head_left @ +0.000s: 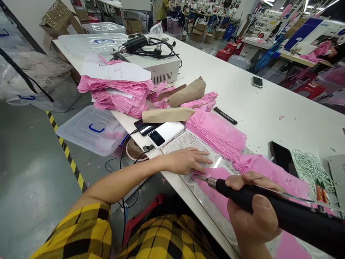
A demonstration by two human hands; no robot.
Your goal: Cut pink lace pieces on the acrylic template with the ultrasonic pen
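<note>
My left hand (190, 159) lies flat with its fingers spread, on a clear sheet over a patterned board (185, 144). Its fingertips are at the edge of a pink lace fabric piece (214, 192). In my right hand (253, 212) is a thick black handheld tool (242, 194) with a narrow metal tip, somewhat like a soldering iron. That tip points left and meets or hovers just over the pink fabric, close to my left fingers; contact is hard to tell. Beyond the board lies a layered stack of pink lace pieces (217, 133), with more pink fabric (275, 176) trailing right.
A white power bank (165, 133) and a dark phone (147, 126) sit by the table's left edge. Behind are tied pink bundles (118, 93) and a white box (161, 68) bearing another corded tool (134, 44). A black marker (225, 116), another phone (283, 158) and pale cord (312, 172) lie rightward.
</note>
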